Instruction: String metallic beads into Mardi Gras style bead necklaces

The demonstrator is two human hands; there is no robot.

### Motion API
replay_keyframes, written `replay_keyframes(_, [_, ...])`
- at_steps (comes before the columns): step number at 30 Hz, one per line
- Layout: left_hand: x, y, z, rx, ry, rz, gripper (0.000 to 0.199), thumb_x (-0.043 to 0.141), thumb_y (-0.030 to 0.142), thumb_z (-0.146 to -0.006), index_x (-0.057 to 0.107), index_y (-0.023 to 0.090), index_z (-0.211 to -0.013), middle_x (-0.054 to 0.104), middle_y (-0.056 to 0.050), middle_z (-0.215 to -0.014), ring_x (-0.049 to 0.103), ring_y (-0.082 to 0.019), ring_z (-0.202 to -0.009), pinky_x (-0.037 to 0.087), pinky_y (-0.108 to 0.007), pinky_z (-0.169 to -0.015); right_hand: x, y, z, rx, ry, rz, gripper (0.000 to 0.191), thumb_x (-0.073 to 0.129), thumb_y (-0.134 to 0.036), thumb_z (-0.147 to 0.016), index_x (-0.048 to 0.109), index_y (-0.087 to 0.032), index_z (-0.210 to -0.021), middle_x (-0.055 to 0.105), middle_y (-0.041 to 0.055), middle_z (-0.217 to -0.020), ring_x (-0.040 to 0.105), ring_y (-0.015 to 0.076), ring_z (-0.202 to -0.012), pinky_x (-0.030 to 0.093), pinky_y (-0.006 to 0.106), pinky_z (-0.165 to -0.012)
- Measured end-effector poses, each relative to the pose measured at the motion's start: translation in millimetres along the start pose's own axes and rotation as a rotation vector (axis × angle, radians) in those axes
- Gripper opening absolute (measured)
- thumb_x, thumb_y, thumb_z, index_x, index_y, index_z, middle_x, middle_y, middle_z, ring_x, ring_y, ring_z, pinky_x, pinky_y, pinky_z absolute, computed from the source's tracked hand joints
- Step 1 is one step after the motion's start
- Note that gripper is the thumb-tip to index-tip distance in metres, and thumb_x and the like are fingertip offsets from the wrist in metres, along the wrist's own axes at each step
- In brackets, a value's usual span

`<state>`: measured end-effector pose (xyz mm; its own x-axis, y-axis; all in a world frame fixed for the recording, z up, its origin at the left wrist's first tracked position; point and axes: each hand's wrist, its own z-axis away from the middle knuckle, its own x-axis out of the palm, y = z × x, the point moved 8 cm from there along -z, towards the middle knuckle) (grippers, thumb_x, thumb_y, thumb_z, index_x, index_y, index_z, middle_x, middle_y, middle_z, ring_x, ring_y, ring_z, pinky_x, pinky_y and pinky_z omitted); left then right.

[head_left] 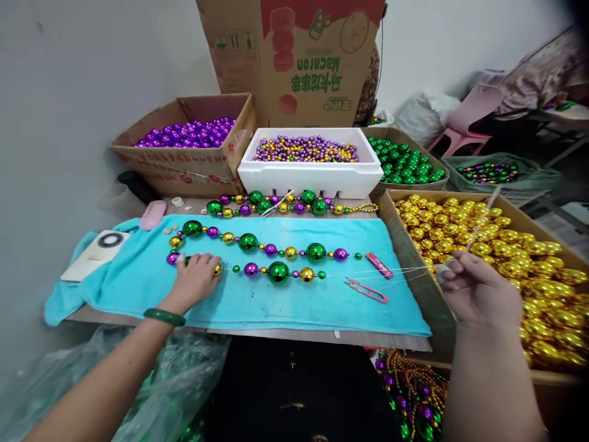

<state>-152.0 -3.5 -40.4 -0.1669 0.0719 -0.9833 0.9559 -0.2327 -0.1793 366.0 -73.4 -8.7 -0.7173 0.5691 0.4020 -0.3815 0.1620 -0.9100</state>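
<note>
On the turquoise towel (pixel 294 313) a bead necklace (pixel 248 242) of purple, gold and green balls lies in a U shape, curved end at the left. My left hand (pixel 196 279) is over that end, fingers bent down around its beads and hiding some. At the right, my right hand (pixel 478 288) is closed, raised beside the carton of gold beads. It grips the white thread (pixel 396 270) coming from the necklace's open ends; a thin pale strip (pixel 483 215) sticks up from the fist. Below the thread lie pink thread snips (pixel 368 291), near a small red packet (pixel 380 265).
Another bead strand (pixel 276 205) lies behind the towel. Around the table stand a box of purple beads (pixel 184 162), a white foam box (pixel 310 175), a box of green beads (pixel 405 181) and a carton of gold beads (pixel 414 288). A phone (pixel 94 255) lies left.
</note>
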Motion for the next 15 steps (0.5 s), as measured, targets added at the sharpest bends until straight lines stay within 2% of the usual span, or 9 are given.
replay_keyframes(2, [-12.4, 10.6, -3.0, -0.005, 0.000, 0.024, 0.045, 0.055, 0.028, -0.076, 0.052, 0.018, -0.120, 0.053, -0.017, -0.126, 0.044, -0.036, -0.117, 0.022, -0.062, -0.097, 13.8, 12.2, 5.3, 0.044, -0.061, 0.029, 0.011, 0.069, -0.019, -0.056, 0.064, -0.015, -0.065, 0.043, -0.0004, -0.056, 0.041, 0.0092, -0.051, 0.031, 0.021, -0.039])
replay_keyframes(3, [-22.4, 26.0, -5.0, 0.033, 0.024, 0.060, 0.048, 0.055, 0.030, -0.077, 0.050, 0.018, -0.123, 0.051, -0.017, -0.128, 0.042, -0.036, -0.120, 0.021, -0.061, -0.099, 22.9, 15.1, 10.1, 0.059, -0.095, 0.044, 0.012, 0.069, -0.021, -0.057, 0.064, -0.016, -0.067, 0.043, -0.0009, -0.056, 0.041, 0.0090, -0.051, 0.031, 0.020, -0.039])
replay_keyframes(5, [-45.1, 72.3, -9.1, 0.162, 0.096, 0.186, 0.047, 0.052, 0.036, -0.082, 0.047, 0.019, -0.125, 0.051, -0.014, -0.129, 0.041, -0.032, -0.121, 0.023, -0.054, -0.102, 43.5, 13.2, 22.8, 0.064, -0.169, 0.072, 0.011, 0.068, -0.025, -0.061, 0.063, -0.018, -0.069, 0.043, -0.0018, -0.056, 0.042, 0.0090, -0.050, 0.029, 0.019, -0.038])
replay_keyframes(8, [-65.2, 155.4, -16.3, 0.371, 0.138, 0.420, 0.041, 0.048, 0.036, -0.086, 0.048, 0.020, -0.124, 0.056, -0.011, -0.121, 0.046, -0.025, -0.116, 0.029, -0.045, -0.102, 71.6, -7.1, 44.2, 0.012, -0.269, 0.091, 0.012, 0.067, -0.028, -0.066, 0.063, -0.019, -0.073, 0.042, -0.0020, -0.056, 0.042, 0.0094, -0.048, 0.027, 0.019, -0.036])
replay_keyframes(10, [-66.3, 200.9, -21.8, 0.466, 0.156, 0.507, 0.039, 0.051, 0.035, -0.085, 0.050, 0.020, -0.121, 0.057, -0.010, -0.117, 0.047, -0.024, -0.113, 0.031, -0.043, -0.101, 82.1, -26.6, 55.5, -0.050, -0.299, 0.086, 0.012, 0.067, -0.027, -0.067, 0.064, -0.018, -0.074, 0.042, -0.0016, -0.056, 0.042, 0.0097, -0.047, 0.027, 0.020, -0.036])
replay_keyframes(12, [-56.8, 231.0, -26.5, 0.527, 0.132, 0.512, 0.029, 0.051, 0.033, -0.086, 0.057, 0.019, -0.110, 0.058, -0.009, -0.113, 0.049, -0.024, -0.109, 0.034, -0.042, -0.097, 83.5, -45.2, 61.7, -0.119, -0.295, 0.073, 0.010, 0.067, -0.025, -0.068, 0.065, -0.018, -0.074, 0.044, -0.0006, -0.055, 0.042, 0.0104, -0.048, 0.028, 0.021, -0.036])
replay_keyframes(13, [-50.6, 238.4, -28.1, 0.535, 0.118, 0.497, 0.023, 0.049, 0.032, -0.086, 0.061, 0.018, -0.101, 0.059, -0.009, -0.110, 0.049, -0.025, -0.107, 0.035, -0.042, -0.095, 80.4, -53.0, 62.5, -0.153, -0.275, 0.066, 0.009, 0.067, -0.023, -0.067, 0.065, -0.017, -0.074, 0.045, 0.0001, -0.055, 0.043, 0.0107, -0.048, 0.028, 0.020, -0.035])
replay_keyframes(15, [-38.8, 240.2, -28.7, 0.529, 0.095, 0.460, 0.021, 0.046, 0.029, -0.088, 0.063, 0.017, -0.087, 0.061, -0.010, -0.101, 0.051, -0.024, -0.101, 0.036, -0.042, -0.092, 66.5, -64.2, 59.3, -0.206, -0.195, 0.055, 0.007, 0.065, -0.018, -0.065, 0.066, -0.015, -0.072, 0.047, 0.0016, -0.055, 0.045, 0.0109, -0.051, 0.030, 0.019, -0.036])
